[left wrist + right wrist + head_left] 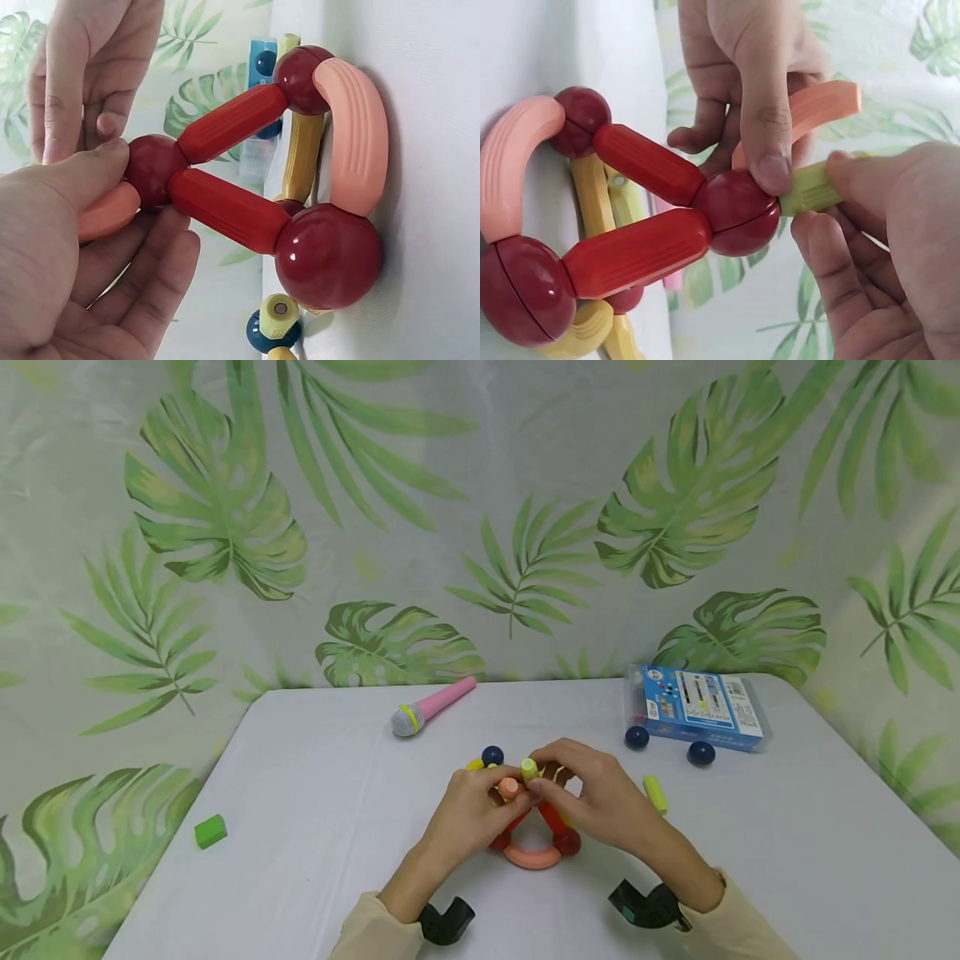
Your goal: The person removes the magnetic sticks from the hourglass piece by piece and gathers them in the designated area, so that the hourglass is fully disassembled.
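A frame of magnetic rods and balls stands between both hands. My left hand (468, 817) grips the red ball (735, 214) at its top, with the thumb pressed on it. A curved orange rod (825, 105) passes between that hand's fingers. My right hand (603, 793) pinches a yellow-green rod (807, 190) whose end meets that ball. Two red rods (232, 124) slope down from the ball to two lower red balls (328, 255), bridged by another curved orange rod (358, 142). Yellow rods (594, 195) show behind, partly hidden.
A pink toy microphone (431, 706) lies at the back. At the back right are a blue box (701, 706) and two dark blue balls (701, 754). A loose yellow-green rod (656, 794) lies right of the hands, a green block (211, 832) far left.
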A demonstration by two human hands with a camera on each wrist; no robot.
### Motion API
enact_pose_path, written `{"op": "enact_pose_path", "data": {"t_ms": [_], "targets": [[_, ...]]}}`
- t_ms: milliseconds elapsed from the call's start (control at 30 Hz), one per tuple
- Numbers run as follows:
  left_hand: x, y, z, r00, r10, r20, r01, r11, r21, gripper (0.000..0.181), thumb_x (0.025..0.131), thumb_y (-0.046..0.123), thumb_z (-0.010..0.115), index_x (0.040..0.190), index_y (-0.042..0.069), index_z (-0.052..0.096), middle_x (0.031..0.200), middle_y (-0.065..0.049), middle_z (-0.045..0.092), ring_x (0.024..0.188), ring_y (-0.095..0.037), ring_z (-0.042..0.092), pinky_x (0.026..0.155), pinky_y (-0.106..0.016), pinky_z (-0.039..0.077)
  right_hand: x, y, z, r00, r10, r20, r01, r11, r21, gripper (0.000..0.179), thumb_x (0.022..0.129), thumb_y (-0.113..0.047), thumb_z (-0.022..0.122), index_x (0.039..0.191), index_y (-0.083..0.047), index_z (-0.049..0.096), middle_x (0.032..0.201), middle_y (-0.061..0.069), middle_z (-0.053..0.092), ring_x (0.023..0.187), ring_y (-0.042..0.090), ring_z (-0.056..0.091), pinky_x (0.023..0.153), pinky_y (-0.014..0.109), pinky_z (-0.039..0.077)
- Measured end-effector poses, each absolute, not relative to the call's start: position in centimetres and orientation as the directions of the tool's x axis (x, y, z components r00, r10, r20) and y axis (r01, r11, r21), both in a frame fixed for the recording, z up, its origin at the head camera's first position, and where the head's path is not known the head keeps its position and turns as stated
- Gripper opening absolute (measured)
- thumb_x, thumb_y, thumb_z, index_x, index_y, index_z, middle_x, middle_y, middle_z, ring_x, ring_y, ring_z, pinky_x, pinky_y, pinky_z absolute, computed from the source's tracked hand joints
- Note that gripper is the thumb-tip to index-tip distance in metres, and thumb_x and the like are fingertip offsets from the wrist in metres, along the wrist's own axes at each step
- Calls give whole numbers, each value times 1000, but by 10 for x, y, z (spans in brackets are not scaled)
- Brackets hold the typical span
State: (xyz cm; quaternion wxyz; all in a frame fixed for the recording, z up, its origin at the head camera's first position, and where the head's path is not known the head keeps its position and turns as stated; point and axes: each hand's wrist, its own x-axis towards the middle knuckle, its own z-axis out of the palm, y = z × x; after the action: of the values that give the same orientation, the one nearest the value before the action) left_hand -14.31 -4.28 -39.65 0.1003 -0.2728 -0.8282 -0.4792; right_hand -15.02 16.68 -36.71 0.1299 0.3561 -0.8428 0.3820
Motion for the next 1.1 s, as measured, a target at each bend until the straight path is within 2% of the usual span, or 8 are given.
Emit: {"op": "enact_pose_path", "data": {"t_ms": [133, 300, 500, 633, 733, 833, 1000, 1100], "targets": [[-143, -43, -395, -841, 366, 399, 529, 398, 750, 21, 89, 19, 82, 109, 14, 80, 88, 7, 77, 71, -1, 60, 64, -22, 52, -148, 168, -367, -754, -463, 467, -655, 474, -588, 25, 91, -6, 78, 114, -7, 71, 102, -2, 72, 86, 6, 67, 77, 26, 59], [-142, -42, -393, -847, 374, 379, 516, 400, 758, 21, 90, 21, 81, 110, 14, 80, 95, 6, 79, 78, -2, 64, 69, -24, 55, -145, 172, -361, -779, -408, 477, -626, 457, -632, 25, 92, -4, 76, 116, -5, 70, 103, 0, 73, 89, 9, 69, 79, 25, 60], [-143, -43, -391, -863, 367, 347, 482, 397, 781, 26, 90, 23, 81, 114, 14, 80, 101, 3, 79, 85, -3, 69, 75, -23, 57, -143, 191, -340, -787, -345, 512, -613, 535, -581, 26, 92, -5, 76, 117, -7, 70, 103, -1, 72, 93, 12, 68, 81, 22, 58], [-144, -44, -394, -872, 388, 298, 444, 370, 816, 31, 88, 19, 84, 117, 13, 78, 98, 0, 78, 69, -6, 66, 64, -21, 54, -145, 219, -340, -837, -294, 461, -527, 659, -536, 24, 95, -12, 75, 118, -7, 69, 103, 0, 73, 93, 15, 69, 82, 17, 56], [-146, -43, -401, -870, 423, 252, 408, 333, 850, 34, 87, 17, 85, 119, 14, 76, 100, -1, 76, 58, -8, 59, 56, -21, 50, -145, 247, -350, -885, -236, 401, -429, 749, -505, 26, 95, -18, 75, 117, -5, 69, 100, 3, 74, 88, 16, 70, 77, 18, 56], [-148, -41, -409, -866, 448, 221, 375, 290, 880, 36, 87, 18, 84, 122, 18, 74, 104, 2, 75, 56, -8, 57, 56, -21, 50, -144, 273, -363, -928, -184, 324, -331, 805, -493, 30, 96, -22, 75, 118, -4, 67, 98, 5, 75, 85, 19, 70, 73, 22, 57], [-153, -43, -419, -870, 434, 234, 364, 243, 899, 36, 87, 24, 85, 122, 25, 73, 107, 8, 74, 73, -9, 62, 68, -24, 55, -147, 302, -385, -961, -150, 232, -244, 853, -462, 30, 97, -23, 73, 120, -5, 66, 96, 8, 75, 86, 25, 73, 72, 34, 59], [-155, -46, -424, -871, 437, 225, 333, 186, 924, 37, 89, 22, 83, 124, 24, 72, 111, 6, 74, 85, -11, 63, 76, -25, 54, -154, 312, -396, -976, -131, 174, -198, 864, -464, 32, 97, -25, 73, 118, -3, 66, 94, 10, 74, 86, 27, 72, 68, 37, 57]]}}
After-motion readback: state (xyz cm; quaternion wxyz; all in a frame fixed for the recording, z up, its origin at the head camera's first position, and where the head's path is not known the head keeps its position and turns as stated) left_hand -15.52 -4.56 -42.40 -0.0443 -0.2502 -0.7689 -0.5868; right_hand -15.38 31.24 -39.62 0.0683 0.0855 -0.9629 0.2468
